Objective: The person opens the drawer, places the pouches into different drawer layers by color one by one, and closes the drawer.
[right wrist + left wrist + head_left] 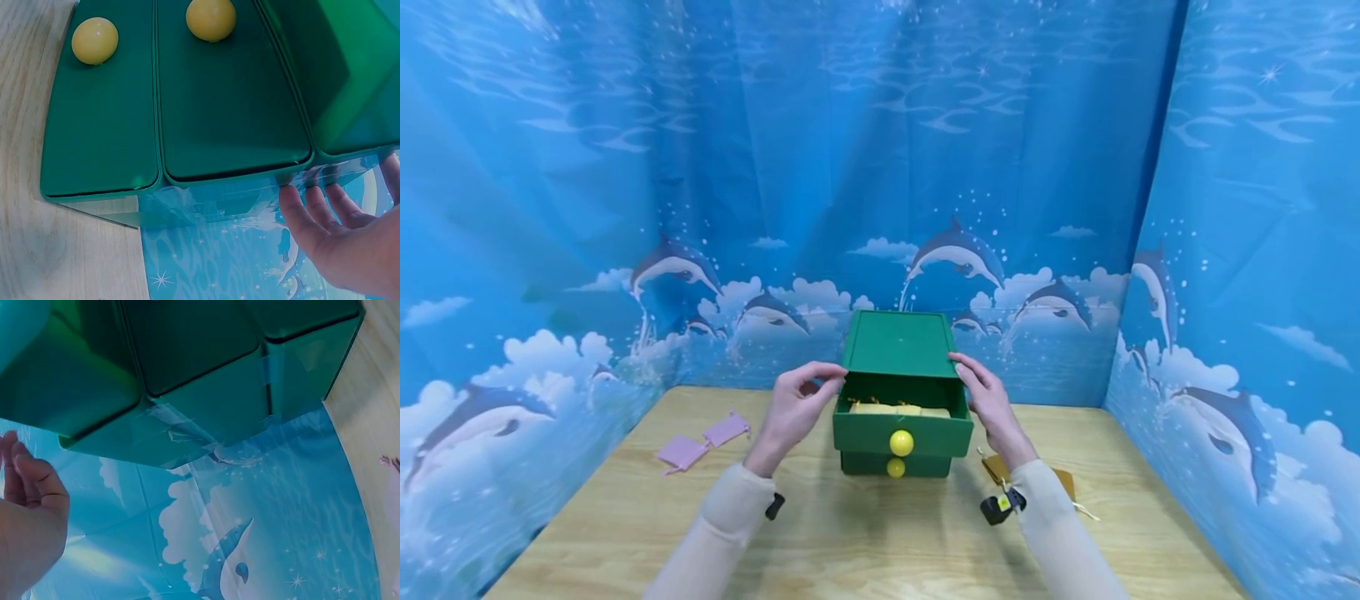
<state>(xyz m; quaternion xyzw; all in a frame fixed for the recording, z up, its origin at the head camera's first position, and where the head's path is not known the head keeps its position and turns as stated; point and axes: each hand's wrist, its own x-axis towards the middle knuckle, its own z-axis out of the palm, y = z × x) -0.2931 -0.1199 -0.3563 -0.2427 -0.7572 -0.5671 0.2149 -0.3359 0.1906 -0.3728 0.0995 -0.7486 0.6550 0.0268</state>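
A green drawer cabinet (898,343) stands at the table's far side. Its top drawer (865,433), with a round yellow knob (901,442), is pulled out. Several pale yellow pouches (910,411) lie inside it. My left hand (796,408) is at the cabinet's left front upper corner, thumb and index fingertips right at the edge. On the other side, my right hand (988,400) lies along the right upper edge. In the right wrist view, spread fingers (300,212) rest against the cabinet's side. The lower drawers (231,106) are pushed in.
Two pink pouches (683,452) lie on the table (805,542) to the left. Brown pouches (1063,481) with pale cords lie at the right, partly behind my right forearm. A blue dolphin-print curtain (820,208) hangs behind and on both sides.
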